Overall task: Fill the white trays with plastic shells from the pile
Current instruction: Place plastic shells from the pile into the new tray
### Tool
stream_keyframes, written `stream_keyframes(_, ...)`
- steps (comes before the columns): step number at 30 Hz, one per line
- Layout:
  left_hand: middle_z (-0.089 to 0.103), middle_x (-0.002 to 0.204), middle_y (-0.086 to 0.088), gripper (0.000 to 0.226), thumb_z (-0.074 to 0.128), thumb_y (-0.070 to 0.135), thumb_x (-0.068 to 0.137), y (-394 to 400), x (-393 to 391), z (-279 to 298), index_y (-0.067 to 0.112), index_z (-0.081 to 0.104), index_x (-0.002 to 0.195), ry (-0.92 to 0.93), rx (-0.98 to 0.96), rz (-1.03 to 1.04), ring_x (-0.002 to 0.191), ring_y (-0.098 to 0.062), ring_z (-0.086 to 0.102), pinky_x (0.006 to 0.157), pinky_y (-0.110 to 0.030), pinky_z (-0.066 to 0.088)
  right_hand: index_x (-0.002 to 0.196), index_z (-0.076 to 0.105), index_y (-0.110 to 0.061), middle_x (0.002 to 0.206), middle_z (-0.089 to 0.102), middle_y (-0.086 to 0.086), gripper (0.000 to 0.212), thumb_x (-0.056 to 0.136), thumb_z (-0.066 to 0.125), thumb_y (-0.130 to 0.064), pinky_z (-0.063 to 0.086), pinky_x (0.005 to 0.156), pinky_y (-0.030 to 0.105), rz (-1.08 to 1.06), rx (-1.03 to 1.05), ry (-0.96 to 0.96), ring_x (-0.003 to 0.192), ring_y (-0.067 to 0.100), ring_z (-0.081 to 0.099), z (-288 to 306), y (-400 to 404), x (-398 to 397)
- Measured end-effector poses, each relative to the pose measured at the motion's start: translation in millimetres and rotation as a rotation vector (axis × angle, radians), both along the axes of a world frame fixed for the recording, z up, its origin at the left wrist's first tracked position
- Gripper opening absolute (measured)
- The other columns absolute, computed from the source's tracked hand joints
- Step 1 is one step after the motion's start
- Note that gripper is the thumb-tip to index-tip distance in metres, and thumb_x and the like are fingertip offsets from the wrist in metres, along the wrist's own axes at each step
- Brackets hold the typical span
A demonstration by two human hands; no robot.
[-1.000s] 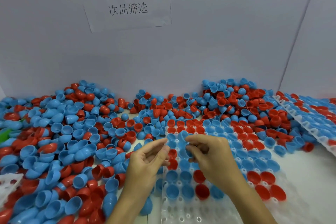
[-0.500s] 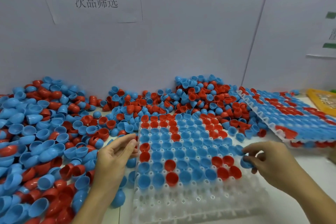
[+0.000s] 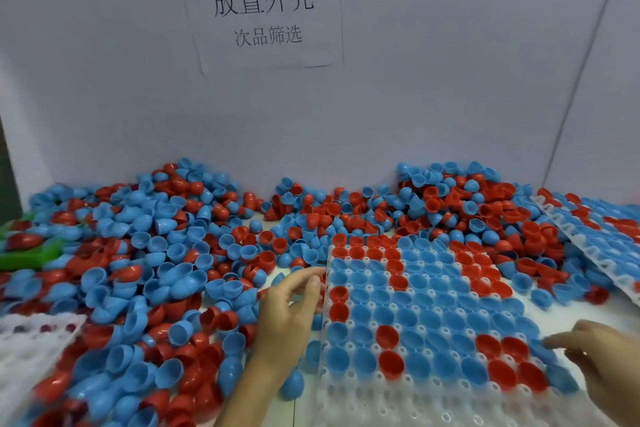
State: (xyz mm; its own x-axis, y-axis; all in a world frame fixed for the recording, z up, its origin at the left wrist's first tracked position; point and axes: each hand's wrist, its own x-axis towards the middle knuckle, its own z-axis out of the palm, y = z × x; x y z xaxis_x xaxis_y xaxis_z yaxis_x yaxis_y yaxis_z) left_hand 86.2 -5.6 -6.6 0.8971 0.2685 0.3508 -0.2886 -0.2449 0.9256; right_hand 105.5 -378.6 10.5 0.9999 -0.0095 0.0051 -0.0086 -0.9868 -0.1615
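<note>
A big pile of blue and red plastic shells point(image 3: 156, 270) covers the table's left and back. The white tray point(image 3: 398, 406) lies in front of me. Most of its cups hold blue or red shells; the nearest rows are bare. My left hand point(image 3: 291, 315) rests at the tray's left edge, its fingers loosely bent, and I see nothing in it. My right hand point(image 3: 599, 354) is at the tray's right edge. Its fingers stretch toward a blue shell point(image 3: 538, 345) seated next to two red ones. The view is motion-blurred.
A second tray point(image 3: 602, 263) full of shells lies tilted at the far right. An empty white tray point(image 3: 31, 343) sits at the near left, beside a green object point(image 3: 31, 253). A grey wall with a paper sign point(image 3: 263, 10) closes the back.
My right hand carried a blue shell from the tray's middle to its right edge and no longer pinches it. The left hand stayed at the tray's left edge. My head swung right, then back.
</note>
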Motion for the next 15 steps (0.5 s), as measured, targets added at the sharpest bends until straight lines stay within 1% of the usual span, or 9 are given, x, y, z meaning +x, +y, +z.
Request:
stream_keyframes(1,0.074,0.092,0.015,0.018,0.058,0.024,0.099,2,0,0,0.039,0.069,0.098,0.005,0.065,0.033,0.089,-0.005,0.068,0.078,-0.021,0.056,0.109,0.076,-0.031,0.074,0.052,-0.015,0.032,0.089,0.067,-0.008,0.049,0.072,0.021,0.011,0.008,-0.068,0.072,0.007,0.054,2,2,1)
stream_keyframes(2,0.071,0.095,0.016,0.022,0.060,0.021,0.099,4,0,1,0.042,0.066,0.098,0.026,0.138,0.081,0.093,-0.004,0.066,0.080,-0.020,0.055,0.102,0.079,-0.023,0.070,0.049,-0.019,0.035,0.080,0.073,0.003,0.051,0.065,0.027,0.031,0.043,-0.201,0.063,0.006,0.052,5,7,1)
stream_keyframes(3,0.068,0.099,0.017,0.022,0.061,0.021,0.098,7,1,2,0.042,0.064,0.098,0.053,0.203,0.132,0.095,-0.004,0.064,0.082,-0.020,0.054,0.094,0.080,-0.018,0.068,0.045,-0.023,0.040,0.067,0.079,0.013,0.048,0.056,0.024,0.078,0.069,-0.344,0.056,0.002,0.047,12,21,-3)
stream_keyframes(4,0.065,0.102,0.017,0.019,0.062,0.022,0.097,12,1,6,0.041,0.062,0.101,0.080,0.262,0.180,0.099,-0.005,0.061,0.085,-0.023,0.053,0.087,0.080,-0.016,0.069,0.044,-0.026,0.047,0.056,0.083,0.018,0.041,0.049,0.013,0.163,0.076,-0.484,0.051,-0.002,0.042,20,41,-9)
stream_keyframes(5,0.061,0.105,0.016,0.017,0.063,0.024,0.095,17,2,11,0.039,0.062,0.103,0.101,0.318,0.230,0.103,-0.008,0.058,0.087,-0.027,0.052,0.087,0.078,-0.017,0.070,0.046,-0.025,0.051,0.052,0.084,0.020,0.036,0.046,0.008,0.256,0.099,-0.560,0.048,-0.003,0.042,27,63,-13)
stream_keyframes(7,0.055,0.112,0.012,0.019,0.064,0.033,0.091,36,4,23,0.036,0.061,0.110,0.163,0.470,0.334,0.113,-0.016,0.049,0.088,-0.031,0.045,0.096,0.077,-0.020,0.075,0.055,-0.023,0.050,0.063,0.081,0.017,0.038,0.049,0.007,0.390,0.261,-0.527,0.053,0.001,0.053,35,110,-22)
stream_keyframes(11,0.031,0.145,-0.003,0.065,0.061,0.063,0.085,99,14,45,0.041,0.037,0.141,0.593,0.857,0.486,0.134,-0.035,0.030,0.104,-0.053,0.042,0.114,0.071,-0.030,0.091,0.057,-0.022,0.034,0.090,0.065,-0.006,0.053,0.063,0.025,0.577,0.540,-0.437,0.074,0.004,0.060,29,184,-12)
stream_keyframes(13,0.017,0.156,-0.011,0.083,0.058,0.074,0.082,133,23,50,0.042,0.025,0.150,0.793,0.938,0.541,0.141,-0.044,0.023,0.109,-0.060,0.034,0.119,0.068,-0.033,0.095,0.053,-0.025,0.032,0.096,0.058,-0.013,0.052,0.069,0.027,0.633,0.597,-0.423,0.080,0.003,0.057,25,209,-4)
stream_keyframes(15,0.008,0.162,-0.016,0.092,0.049,0.083,0.081,157,34,47,0.040,0.016,0.155,0.919,0.959,0.549,0.144,-0.048,0.016,0.112,-0.064,0.028,0.119,0.067,-0.033,0.095,0.051,-0.025,0.031,0.097,0.057,-0.014,0.053,0.067,0.029,0.664,0.616,-0.431,0.078,0.005,0.057,21,223,0)
